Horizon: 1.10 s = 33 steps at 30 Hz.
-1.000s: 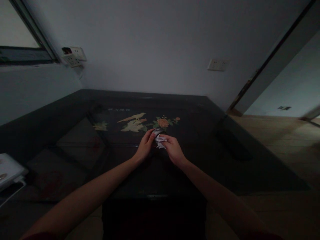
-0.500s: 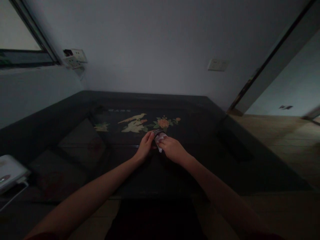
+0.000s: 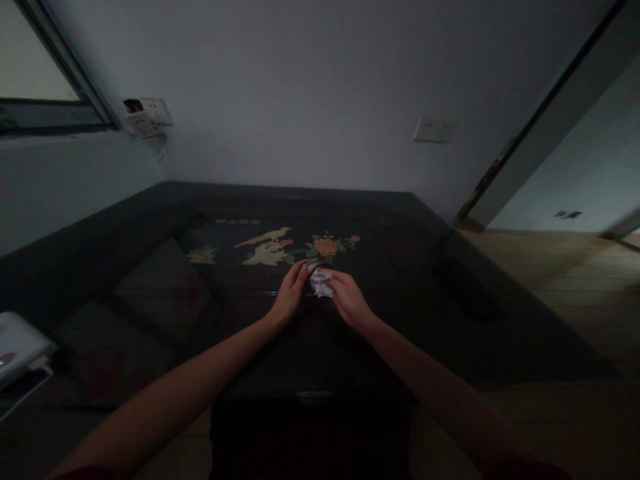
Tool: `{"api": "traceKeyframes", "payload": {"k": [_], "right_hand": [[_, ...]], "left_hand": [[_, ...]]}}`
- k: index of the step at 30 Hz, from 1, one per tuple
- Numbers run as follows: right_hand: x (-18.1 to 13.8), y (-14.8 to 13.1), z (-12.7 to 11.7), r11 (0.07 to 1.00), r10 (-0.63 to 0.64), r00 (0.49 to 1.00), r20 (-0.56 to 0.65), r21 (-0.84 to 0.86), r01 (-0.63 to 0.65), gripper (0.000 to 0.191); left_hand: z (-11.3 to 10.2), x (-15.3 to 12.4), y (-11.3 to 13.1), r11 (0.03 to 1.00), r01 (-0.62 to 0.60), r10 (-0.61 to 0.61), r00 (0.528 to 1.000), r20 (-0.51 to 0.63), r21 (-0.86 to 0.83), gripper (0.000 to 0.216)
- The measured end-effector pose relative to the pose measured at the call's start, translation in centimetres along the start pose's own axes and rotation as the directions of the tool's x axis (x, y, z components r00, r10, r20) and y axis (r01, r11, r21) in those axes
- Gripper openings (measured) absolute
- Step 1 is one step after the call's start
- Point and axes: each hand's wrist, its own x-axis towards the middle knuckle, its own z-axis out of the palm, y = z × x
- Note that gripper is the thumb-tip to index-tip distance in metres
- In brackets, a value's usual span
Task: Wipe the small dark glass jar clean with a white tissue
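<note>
Both my hands meet over the middle of a dark glass-topped table (image 3: 150, 280) in a dim room. My left hand (image 3: 289, 297) pinches the left side of a small dark object (image 3: 314, 266); what it is I cannot make out. My right hand (image 3: 350, 300) is closed on a crumpled white tissue (image 3: 321, 285) pressed against that object. The two hands almost touch. A painted bird and flowers (image 3: 273, 245) show on the tabletop just beyond my fingers.
A white device (image 3: 17, 347) with a cable lies at the table's left edge. Wall sockets (image 3: 434, 129) sit on the far wall, with more sockets (image 3: 146, 115) by the window at the left. A doorway and wooden floor (image 3: 565, 267) open to the right.
My right hand slid forward over the small object half a second ago, covering the tissue, then drew back; the white tissue shows again. My left hand stayed put.
</note>
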Motion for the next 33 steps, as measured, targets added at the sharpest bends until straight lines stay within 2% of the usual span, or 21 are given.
{"api": "traceKeyframes", "payload": {"k": [2, 3, 8, 12, 16, 19, 22, 25, 27, 29, 31, 33], "right_hand": [[0.2, 0.2, 0.2, 0.991, 0.037, 0.999, -0.021, 0.132, -0.033, 0.036], [0.2, 0.2, 0.2, 0.99, 0.044, 0.999, -0.018, 0.134, -0.041, 0.037], [0.3, 0.2, -0.5, 0.997, 0.017, 1.0, 0.017, -0.077, -0.016, 0.036], [0.2, -0.3, -1.2, 0.942, -0.046, 0.99, 0.131, -0.324, 0.086, 0.035], [-0.3, -1.1, -1.5, 0.743, -0.093, 0.96, 0.264, -0.623, 0.243, 0.038], [-0.6, -1.7, -1.6, 0.492, -0.075, 0.911, 0.405, -0.78, 0.387, 0.036], [-0.9, -2.1, -1.7, 0.264, -0.037, 0.858, 0.512, -0.823, 0.503, 0.031], [-1.0, -2.1, -1.9, 0.169, -0.049, 0.833, 0.551, -0.817, 0.551, 0.03], [-1.0, -2.1, -1.9, 0.167, -0.055, 0.832, 0.552, -0.817, 0.552, 0.03], [-1.1, -2.1, -1.8, 0.212, -0.049, 0.846, 0.53, -0.823, 0.528, 0.03], [-1.1, -2.0, -1.5, 0.299, -0.048, 0.873, 0.485, -0.827, 0.475, 0.033], [-1.2, -1.9, -1.2, 0.425, -0.063, 0.909, 0.413, -0.813, 0.399, 0.036]], "left_hand": [[0.1, 0.0, 0.1, 1.0, -0.007, 0.007, 1.0, 0.0, -0.007, 0.046], [0.2, 0.0, 0.1, 1.0, -0.004, 0.004, 1.0, 0.001, -0.005, 0.046], [0.3, -0.1, 0.3, 0.999, 0.019, -0.019, 1.0, -0.007, 0.033, 0.047], [0.3, -0.2, 0.4, 1.0, 0.01, -0.01, 1.0, 0.017, 0.013, 0.046], [0.2, -0.1, 0.2, 0.999, 0.011, -0.012, 1.0, 0.025, 0.031, 0.046], [0.0, 0.1, 0.0, 0.999, -0.027, 0.027, 0.999, 0.028, 0.019, 0.044], [-0.1, 0.2, -0.1, 1.0, 0.013, -0.013, 0.999, 0.038, 0.001, 0.047], [-0.1, 0.1, -0.1, 0.999, 0.048, -0.048, 0.998, 0.036, -0.003, 0.05], [-0.2, 0.1, -0.1, 0.999, 0.048, -0.047, 0.998, 0.042, -0.005, 0.051], [-0.2, 0.1, -0.1, 0.999, 0.048, -0.048, 0.998, 0.052, -0.001, 0.051], [-0.1, 0.2, -0.1, 0.999, 0.033, -0.033, 0.998, 0.054, -0.003, 0.05], [-0.1, 0.3, -0.1, 1.0, 0.007, -0.006, 0.999, 0.042, -0.013, 0.047]]}}
